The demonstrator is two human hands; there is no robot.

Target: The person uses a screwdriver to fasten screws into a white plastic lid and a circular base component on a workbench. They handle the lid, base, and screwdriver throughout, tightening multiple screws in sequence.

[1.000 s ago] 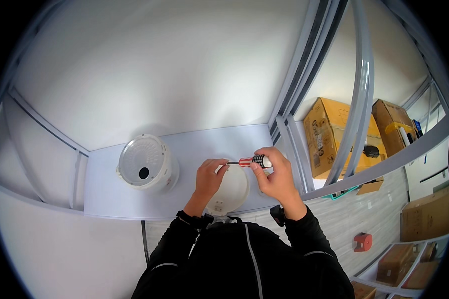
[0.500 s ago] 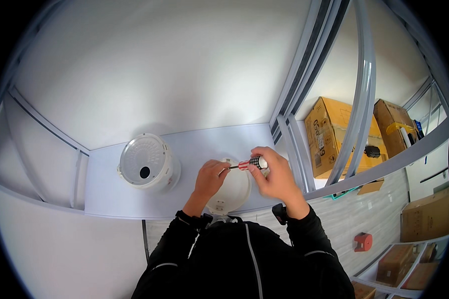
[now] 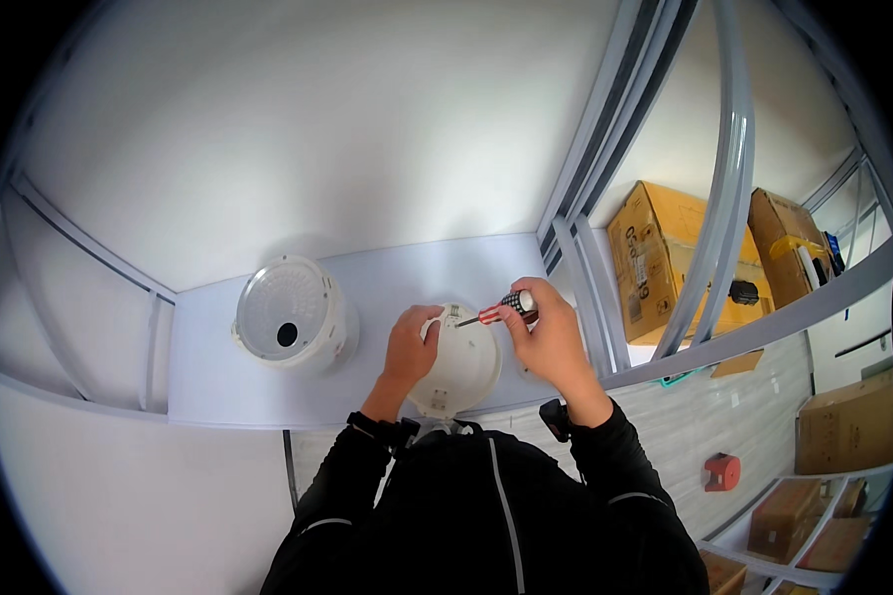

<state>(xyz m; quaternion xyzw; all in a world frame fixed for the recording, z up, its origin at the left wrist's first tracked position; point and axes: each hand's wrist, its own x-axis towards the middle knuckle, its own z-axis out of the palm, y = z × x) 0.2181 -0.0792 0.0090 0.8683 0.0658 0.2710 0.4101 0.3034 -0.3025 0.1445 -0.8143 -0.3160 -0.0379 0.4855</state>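
Observation:
My right hand is closed round the red, black and white handle of a screwdriver. The thin shaft points left, its tip over the far part of a round white lid-like part; whether the tip touches cannot be told. My left hand grips this part's left rim, thumb and fingers near the top edge. Small metal fittings show at the part's near end. To the left stands a white round appliance body with an open top, a grey ribbed inside and a black disc within.
The pale table meets a white wall at the back. Grey metal frame posts rise at its right end. Beyond them sit cardboard boxes. A red stool stands on the floor at lower right, by shelves with more boxes.
My left hand has moved off the screwdriver's shaft to the left rim of the white part. The screwdriver, in my right hand, has tilted and shifted slightly up.

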